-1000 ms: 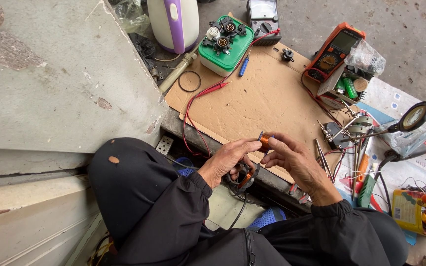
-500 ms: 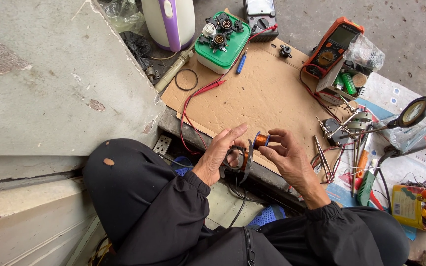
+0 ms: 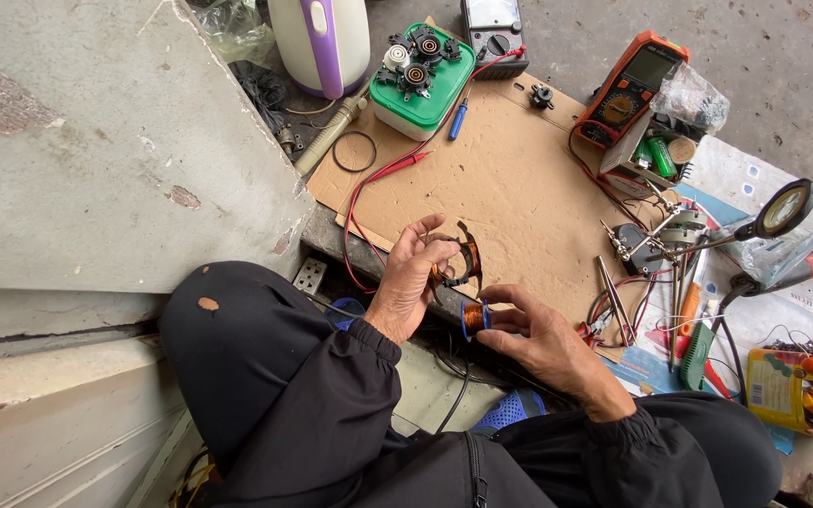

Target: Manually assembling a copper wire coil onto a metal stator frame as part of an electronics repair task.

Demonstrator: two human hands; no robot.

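My left hand (image 3: 413, 278) grips a small black coil frame wound with copper wire (image 3: 460, 262), just above the near edge of a brown cardboard sheet (image 3: 510, 179). My right hand (image 3: 546, 341) pinches a little blue spool of copper wire (image 3: 474, 317) between thumb and fingers, right below the frame. The two hands sit close together over my black-sleeved knees. A thin dark wire hangs down from between the hands.
On the cardboard: a red probe lead (image 3: 390, 173), a black ring (image 3: 355, 150), a blue screwdriver (image 3: 458, 120). Behind are a green box with coil parts (image 3: 422, 82), two meters (image 3: 630, 87), a white-purple jug (image 3: 320, 42). At right: tweezers (image 3: 615, 301), a magnifier stand (image 3: 781, 214), tools. Concrete wall at left.
My hands have drawn apart: the left keeps the coil frame up, the right has dropped lower and nearer with the blue spool. The camera view has shifted slightly.
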